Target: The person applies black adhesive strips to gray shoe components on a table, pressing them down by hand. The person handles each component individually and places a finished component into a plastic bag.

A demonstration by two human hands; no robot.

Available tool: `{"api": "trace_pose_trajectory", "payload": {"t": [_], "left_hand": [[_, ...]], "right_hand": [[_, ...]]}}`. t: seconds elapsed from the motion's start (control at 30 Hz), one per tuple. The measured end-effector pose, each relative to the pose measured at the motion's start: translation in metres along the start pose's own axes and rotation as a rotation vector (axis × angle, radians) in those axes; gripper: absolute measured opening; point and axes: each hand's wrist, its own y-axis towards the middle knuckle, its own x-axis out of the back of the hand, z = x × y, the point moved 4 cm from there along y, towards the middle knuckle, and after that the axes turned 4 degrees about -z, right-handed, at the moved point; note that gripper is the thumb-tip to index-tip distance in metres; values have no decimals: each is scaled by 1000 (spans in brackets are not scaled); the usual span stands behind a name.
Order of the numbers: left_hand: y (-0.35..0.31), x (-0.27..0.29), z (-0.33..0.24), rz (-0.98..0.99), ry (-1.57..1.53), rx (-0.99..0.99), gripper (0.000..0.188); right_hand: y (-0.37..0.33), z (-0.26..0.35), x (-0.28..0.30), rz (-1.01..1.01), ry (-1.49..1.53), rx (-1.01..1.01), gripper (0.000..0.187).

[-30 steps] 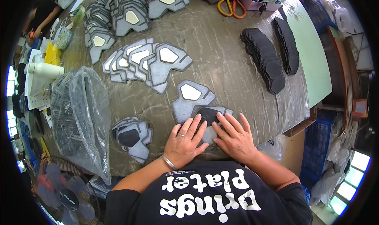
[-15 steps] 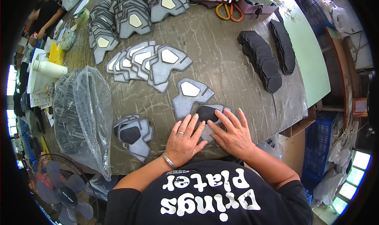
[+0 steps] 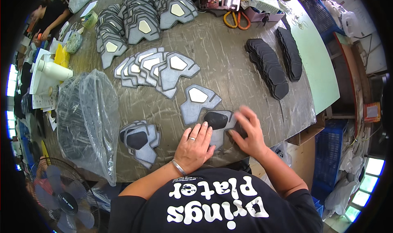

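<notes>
Black, faintly textured patch (image 3: 216, 120) sits on the upper part of a grey piece (image 3: 220, 139), which lies flat on the counter (image 3: 241, 69) just in front of the person. Taking that patch as the middle of the clock, the left hand (image 3: 192, 149) comes in from seven: its fingers lie flat and close together, tips at the patch's near edge, thumb apart, the grip closed on nothing. At about four, the right hand (image 3: 250, 135) has its grip spread wide with nothing in it; the fingers are blurred, and I cannot tell whether the thumb tip touches the grey piece.

This looks like seating the patch by pressure. To do it well, the left fingertips should bear straight down, without dragging, while the other hand works from the middle out to each corner. An even grey margin all round is the check. The neighbouring piece (image 3: 189, 110) at ten, with its bare white panel, is a fair guide to where the patch belongs. Spare patches (image 3: 268, 67) lie overlapped between one and two.
</notes>
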Motion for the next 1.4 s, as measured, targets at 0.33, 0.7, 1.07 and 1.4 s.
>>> {"api": "trace_pose_trajectory", "payload": {"t": [0.33,0.7,1.07,1.4], "left_hand": [[-14,22,22,-312,-784,446,64],[-82,105,100,-158,-125,760,53],[12,-1,24,-49,-175,190,68],[34,-2,26,-94,-321,160,70]], "right_hand": [[31,27,-16,385,350,-242,41],[76,20,-30,209,-418,454,34],[62,-12,41,-66,-240,237,27],[115,-70,101,-255,-440,-213,27]]}}
